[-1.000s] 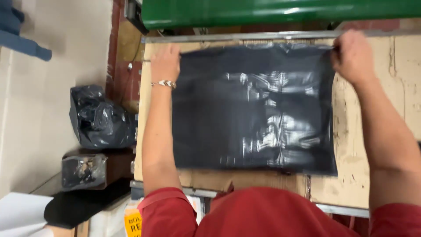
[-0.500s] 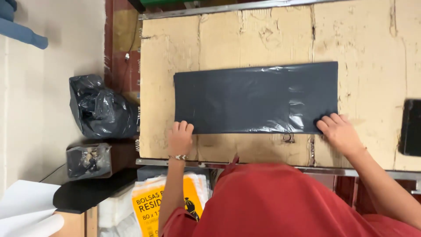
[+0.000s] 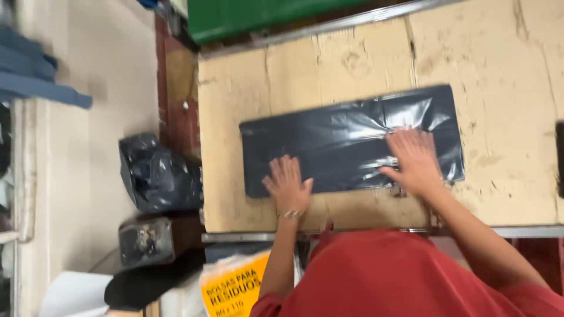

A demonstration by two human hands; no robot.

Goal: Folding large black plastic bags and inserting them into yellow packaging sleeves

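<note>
Folded black plastic bag (image 3: pixel 346 141) lies flat as a long strip across the middle of the cardboard-covered table (image 3: pixel 235 117), lengthwise left to right. Left hand (image 3: pixel 288 186) rests palm down on the bag's near left portion, fingers spread and flat; the grip is apart, clamped on nothing. Right hand (image 3: pixel 414 159) presses palm down on the bag's right portion, fingers likewise spread, grip apart. The whole view is motion-blurred; bag creases and fold edges cannot be made out clearly.

A bracelet (image 3: pixel 291 215) sits on the left wrist. Red garment (image 3: pixel 399 276) covers the lower frame and hides the table's near edge in part. On the floor to the left, a filled black sack (image 3: pixel 155 176). A green object (image 3: pixel 264 14) is cut off at the top edge.
</note>
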